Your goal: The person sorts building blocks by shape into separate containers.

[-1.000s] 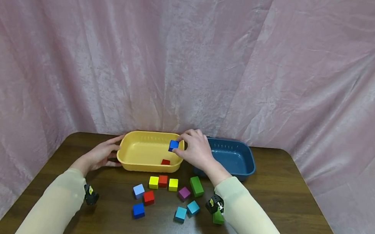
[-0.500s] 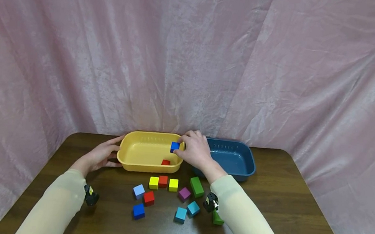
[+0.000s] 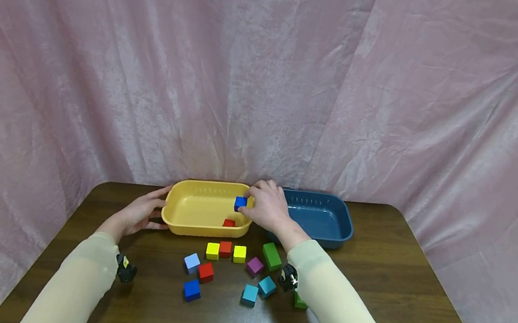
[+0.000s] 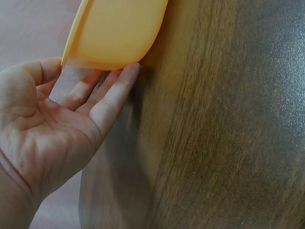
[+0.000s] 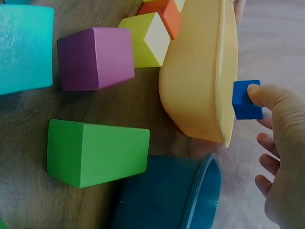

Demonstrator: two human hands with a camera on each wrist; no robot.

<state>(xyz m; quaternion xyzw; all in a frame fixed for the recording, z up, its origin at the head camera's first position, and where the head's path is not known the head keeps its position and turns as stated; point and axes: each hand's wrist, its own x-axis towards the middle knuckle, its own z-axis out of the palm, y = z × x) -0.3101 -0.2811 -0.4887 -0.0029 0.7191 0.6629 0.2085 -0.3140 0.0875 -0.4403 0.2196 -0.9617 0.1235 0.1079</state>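
Observation:
In the head view the right hand (image 3: 269, 205) pinches a blue cube (image 3: 240, 204) over the right end of the yellow basket (image 3: 205, 231). The right wrist view shows the thumb on one face of that blue cube (image 5: 247, 100), by the basket rim (image 5: 220, 71). A red block (image 3: 229, 223) lies inside the yellow basket. At the basket's left end is the left hand (image 3: 140, 213); in the left wrist view this hand (image 4: 62, 114) has its fingertips against the yellow wall (image 4: 114, 43), fingers spread and nearly straight.
A dark blue basket (image 3: 316, 226) stands right of the yellow one. In front lie yellow cubes (image 3: 239, 254), red cubes (image 3: 206, 272), a purple cube (image 3: 254, 267), teal cubes (image 3: 249, 295), a blue cube (image 3: 192, 290), a light blue cube (image 3: 192, 263) and green blocks (image 3: 272, 257). A pink curtain (image 3: 268, 77) hangs behind.
The right wrist and forearm have shifted slightly left, while the pinched blue cube has moved only a little. The left hand stays at the yellow basket's end.

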